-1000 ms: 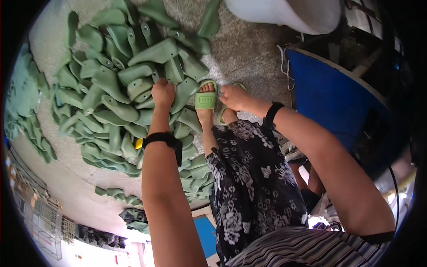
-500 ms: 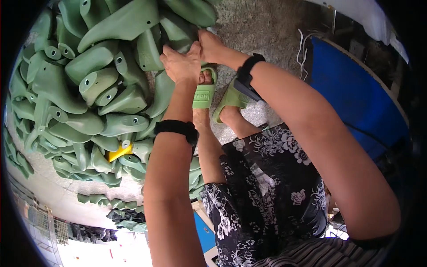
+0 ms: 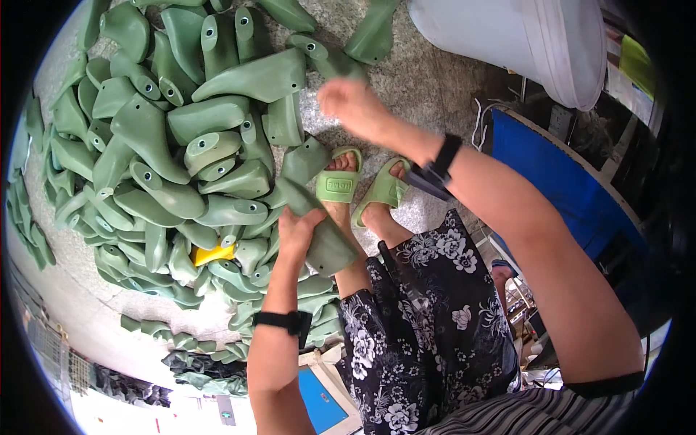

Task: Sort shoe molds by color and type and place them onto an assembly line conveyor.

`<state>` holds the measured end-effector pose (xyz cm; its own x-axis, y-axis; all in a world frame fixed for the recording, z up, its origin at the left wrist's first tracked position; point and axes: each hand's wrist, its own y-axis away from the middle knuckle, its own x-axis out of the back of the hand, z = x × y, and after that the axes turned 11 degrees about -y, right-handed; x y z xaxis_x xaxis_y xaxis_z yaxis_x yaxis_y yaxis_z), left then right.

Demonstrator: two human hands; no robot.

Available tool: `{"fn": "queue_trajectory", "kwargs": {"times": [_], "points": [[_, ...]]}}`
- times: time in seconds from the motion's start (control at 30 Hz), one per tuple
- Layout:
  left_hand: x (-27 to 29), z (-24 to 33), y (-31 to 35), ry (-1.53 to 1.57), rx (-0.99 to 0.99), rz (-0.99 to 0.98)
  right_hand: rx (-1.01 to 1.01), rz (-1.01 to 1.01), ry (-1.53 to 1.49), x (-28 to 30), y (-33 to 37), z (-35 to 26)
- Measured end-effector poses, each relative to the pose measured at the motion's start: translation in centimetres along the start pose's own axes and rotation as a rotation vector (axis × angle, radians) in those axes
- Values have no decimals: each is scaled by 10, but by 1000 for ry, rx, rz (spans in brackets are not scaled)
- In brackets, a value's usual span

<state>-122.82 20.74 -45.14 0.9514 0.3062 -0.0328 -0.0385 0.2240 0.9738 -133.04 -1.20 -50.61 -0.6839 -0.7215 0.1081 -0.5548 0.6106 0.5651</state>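
I have the left hand [image 3: 299,228] gripping a smooth green plastic form shaped like a foot [image 3: 328,238], the thumb laid across its top. I see this form held at a slant in front of the person's left shin, its wide end, marked by a small hole, pointing back toward the black skirt with white flowers [image 3: 453,319]. Just beyond its far end, a second green plastic form [image 3: 304,158] sits beside the toe of the light-green slipper [image 3: 337,186] on the left foot; I cannot tell whether the two forms touch. The right hand [image 3: 353,107] is blurred in my view, near the right edge of a large heap of similar green forms [image 3: 148,138]; I cannot tell whether it is open or closed. The heap covers the left side of the grey speckled floor [image 3: 435,87], with a bright yellow piece [image 3: 212,254] among the forms toward its near edge. Toward the floor's right edge I see a blue panel [image 3: 554,185], and at its far right corner a large white plastic tub [image 3: 500,43].
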Motion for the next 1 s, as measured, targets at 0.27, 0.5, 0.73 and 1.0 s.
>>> {"fn": "queue_trajectory", "kwargs": {"times": [0.27,0.5,0.73,1.0], "points": [[31,-42,22,113,21,109,173,174,885,-1,-91,23],[22,-76,31,206,9,162,29,14,1045,-10,-54,23],[25,-69,46,207,24,167,-149,165,210,-109,-20,43],[31,-71,80,222,2,163,-528,51,-607,-86,-27,38]]}}
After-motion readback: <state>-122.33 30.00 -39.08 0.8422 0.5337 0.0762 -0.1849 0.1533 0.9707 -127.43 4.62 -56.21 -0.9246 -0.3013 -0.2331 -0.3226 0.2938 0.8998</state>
